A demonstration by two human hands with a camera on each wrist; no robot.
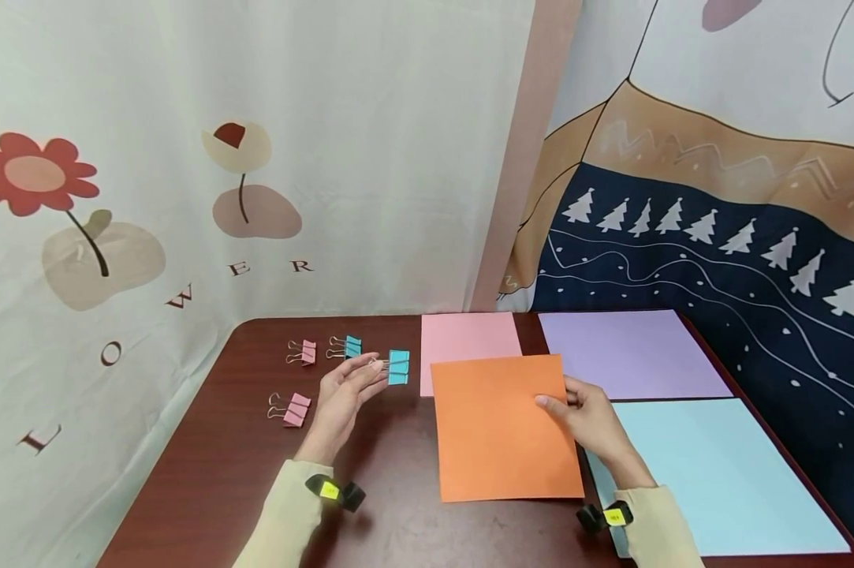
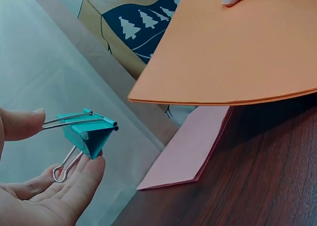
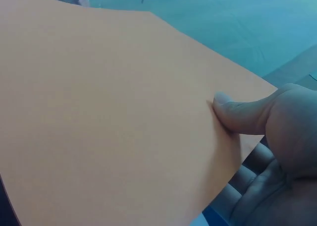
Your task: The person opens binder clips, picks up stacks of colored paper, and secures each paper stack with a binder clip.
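Mid-frame, the left hand (image 1: 344,401) is pinching a teal clip (image 1: 398,368) just left of the orange paper (image 1: 505,434) the right hand (image 1: 594,418) is gripping

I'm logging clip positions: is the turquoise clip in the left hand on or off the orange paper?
Off: the left hand holds the turquoise clip with a visible gap between it and the orange paper.
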